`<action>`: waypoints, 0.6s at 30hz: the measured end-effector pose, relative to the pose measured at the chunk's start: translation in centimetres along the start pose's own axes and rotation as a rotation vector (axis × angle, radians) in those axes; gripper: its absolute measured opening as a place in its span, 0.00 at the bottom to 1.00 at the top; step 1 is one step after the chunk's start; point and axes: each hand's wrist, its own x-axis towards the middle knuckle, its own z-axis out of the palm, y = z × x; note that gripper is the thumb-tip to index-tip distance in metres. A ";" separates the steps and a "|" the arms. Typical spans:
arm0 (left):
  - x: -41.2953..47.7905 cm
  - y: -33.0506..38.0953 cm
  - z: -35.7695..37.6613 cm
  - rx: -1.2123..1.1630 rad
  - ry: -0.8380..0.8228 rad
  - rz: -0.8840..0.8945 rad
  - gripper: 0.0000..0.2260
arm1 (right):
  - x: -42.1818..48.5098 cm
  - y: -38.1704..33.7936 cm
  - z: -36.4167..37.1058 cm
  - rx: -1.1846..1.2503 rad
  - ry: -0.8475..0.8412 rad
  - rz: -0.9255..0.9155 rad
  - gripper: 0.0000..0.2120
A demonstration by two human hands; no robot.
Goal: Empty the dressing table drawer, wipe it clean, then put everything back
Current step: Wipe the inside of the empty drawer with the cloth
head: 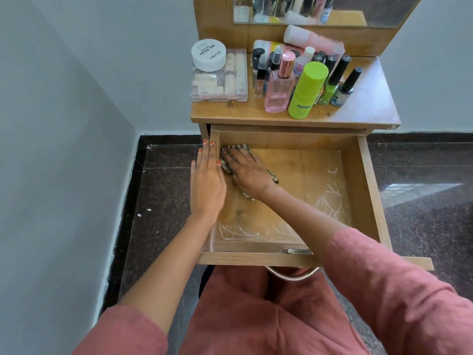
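The wooden drawer (363,190) of the dressing table is pulled out and holds no items, only a clear liner with white scratch marks. My right hand (247,172) lies flat, fingers straight, pressing a patterned cloth (236,147) onto the drawer floor in the far left corner. My left hand (207,180) rests flat with straight fingers along the drawer's left wall. On the table top (368,103) stand the cosmetics: a clear organiser box (220,83) with a white nail polish remover jar (208,55) on it, a pink perfume bottle (279,90), a lime green bottle (305,92) and several nail polish bottles.
A mirror (320,8) rises behind the cosmetics. Grey walls meet at the left, close to the table. The floor (158,190) is dark polished stone. My knees in pink cloth sit under the drawer front, by its metal handle (294,276).
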 end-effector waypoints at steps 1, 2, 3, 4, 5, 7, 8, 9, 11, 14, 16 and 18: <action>0.0 0.0 0.0 0.003 0.001 0.001 0.20 | 0.0 -0.2 0.1 -0.005 0.017 0.007 0.25; 0.0 0.0 0.0 0.005 0.001 0.002 0.20 | 0.1 -0.4 0.3 -0.014 0.026 0.020 0.25; 0.0 0.0 0.0 0.009 0.000 0.003 0.20 | 0.2 -0.7 0.4 -0.022 0.026 0.047 0.25; 0.0 0.0 0.0 0.012 -0.001 0.003 0.20 | 0.2 -0.9 0.5 -0.027 0.023 0.082 0.24; 0.0 0.0 0.0 0.013 -0.002 0.002 0.20 | 0.3 -1.1 0.4 -0.025 0.030 0.109 0.24; 0.0 0.0 0.0 0.015 0.001 0.001 0.20 | 0.4 -1.2 0.5 -0.031 0.045 0.131 0.24; 0.0 0.0 0.0 0.026 0.003 0.001 0.20 | 0.3 -1.1 0.6 -0.051 0.066 0.126 0.23; 0.0 0.0 -0.1 0.046 0.005 0.001 0.20 | 0.1 -1.1 0.4 -0.061 0.082 0.125 0.22; -0.1 0.0 -0.1 0.091 0.006 0.003 0.20 | -0.3 -1.0 0.1 -0.035 0.017 0.149 0.23; -0.1 -0.1 0.0 0.123 0.005 0.000 0.20 | -1.5 -0.3 -0.1 -0.036 0.037 0.178 0.22; 0.0 -0.2 0.1 0.122 0.004 -0.001 0.20 | -2.0 1.0 0.8 -0.015 0.074 0.136 0.23; -0.1 -0.2 0.1 0.112 0.003 -0.001 0.20 | -2.9 2.6 0.7 0.032 0.081 0.193 0.25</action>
